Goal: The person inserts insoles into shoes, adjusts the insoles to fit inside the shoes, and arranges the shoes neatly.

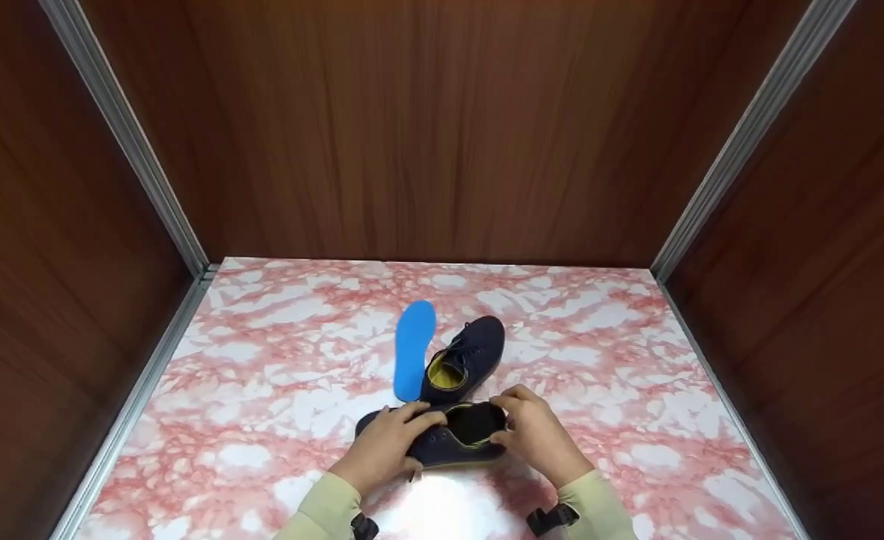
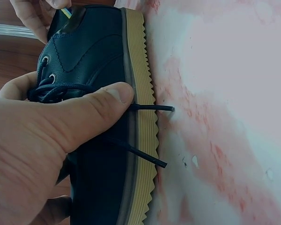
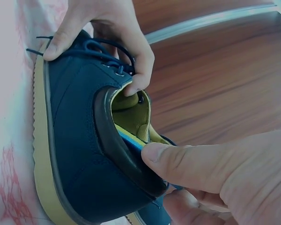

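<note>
A navy lace-up shoe [image 1: 442, 448] with a tan sole stands on the table, its toe to the left. My left hand [image 1: 393, 444] grips it across the laces, with the thumb on the near side [image 2: 113, 96] and fingers over the far side. At the heel, my right hand [image 1: 533, 427] pinches the end of an insole [image 1: 477, 421] that sits inside the shoe's opening. Its upper face looks black in the head view; a blue edge [image 3: 129, 137] shows in the right wrist view. The insole's front part is hidden inside the shoe.
Just behind stands a second navy shoe [image 1: 479, 349] with a yellow lining, toe pointing away. To its left a blue insole [image 1: 414, 349] lies flat on the red-and-white patterned table [image 1: 277, 360]. Brown wood panels [image 1: 427, 135] enclose the back and both sides.
</note>
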A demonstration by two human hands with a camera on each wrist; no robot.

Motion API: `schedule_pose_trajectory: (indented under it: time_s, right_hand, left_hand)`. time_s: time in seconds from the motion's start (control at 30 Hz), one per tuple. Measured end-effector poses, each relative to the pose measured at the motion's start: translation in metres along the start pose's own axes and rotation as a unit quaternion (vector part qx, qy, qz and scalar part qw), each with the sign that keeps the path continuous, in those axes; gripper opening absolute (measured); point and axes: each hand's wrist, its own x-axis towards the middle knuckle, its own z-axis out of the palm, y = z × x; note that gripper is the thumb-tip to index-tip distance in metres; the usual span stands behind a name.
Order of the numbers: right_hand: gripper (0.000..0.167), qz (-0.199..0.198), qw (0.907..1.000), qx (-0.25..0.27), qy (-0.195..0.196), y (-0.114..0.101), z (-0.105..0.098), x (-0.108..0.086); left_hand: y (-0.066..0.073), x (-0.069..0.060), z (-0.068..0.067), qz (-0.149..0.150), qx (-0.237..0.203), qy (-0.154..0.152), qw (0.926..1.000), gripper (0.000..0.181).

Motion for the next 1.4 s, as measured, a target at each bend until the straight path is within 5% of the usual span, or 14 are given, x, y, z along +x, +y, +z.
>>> schedule_pose_trajectory:
  time_s: [0.37, 0.87, 1.4]
  right_hand:
    - [0.052, -0.009, 0.9998, -0.016, -0.002, -0.002, 0.004, 0.002]
    - [0.05, 0.026, 0.999, -0.029, -0.02, -0.004, 0.012, 0.004]
    - [0.03, -0.047, 0.9937, -0.101, -0.014, -0.005, 0.015, 0.004]
  left_hand:
    - [0.0, 0.001, 0.001, 0.003, 0.01, 0.001, 0.9999, 0.083]
    - [0.0, 0.0, 0.001, 0.001, 0.004, -0.002, 1.0, 0.082]
    - [-0.001, 0.002, 0.003, 0.003, 0.011, 0.016, 0.9998, 0.081]
